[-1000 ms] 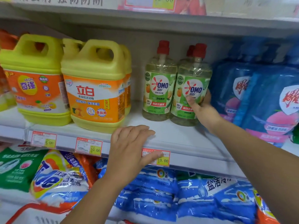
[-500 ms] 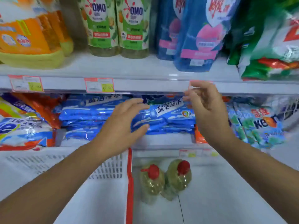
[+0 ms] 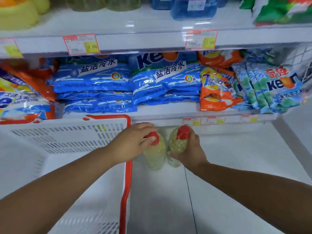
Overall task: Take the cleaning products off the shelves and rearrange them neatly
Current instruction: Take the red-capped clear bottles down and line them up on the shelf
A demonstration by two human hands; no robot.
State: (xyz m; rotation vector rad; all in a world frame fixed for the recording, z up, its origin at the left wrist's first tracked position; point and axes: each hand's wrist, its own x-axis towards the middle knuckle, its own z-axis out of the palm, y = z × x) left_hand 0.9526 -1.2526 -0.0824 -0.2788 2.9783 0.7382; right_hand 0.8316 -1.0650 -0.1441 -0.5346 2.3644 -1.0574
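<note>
Two clear bottles of yellow-green liquid with red caps stand side by side on the white floor below the shelves. My left hand (image 3: 130, 144) is closed around the neck and cap of the left bottle (image 3: 154, 157). My right hand (image 3: 190, 149) wraps the body of the right bottle (image 3: 176, 144) from the right side. Both bottles are upright and almost touch each other.
A white basket with a red rim (image 3: 125, 166) sits to the left of the bottles. The shelf (image 3: 168, 108) above holds blue detergent bags (image 3: 94, 81), orange bags (image 3: 217, 92) and green-blue bags (image 3: 273, 88). The upper shelf (image 3: 135, 41) carries price tags, yellow jugs and blue pouches.
My view has dropped from the upper shelf to the floor. Both hands came down from the shelf edge and closed on the two red-capped bottles.
</note>
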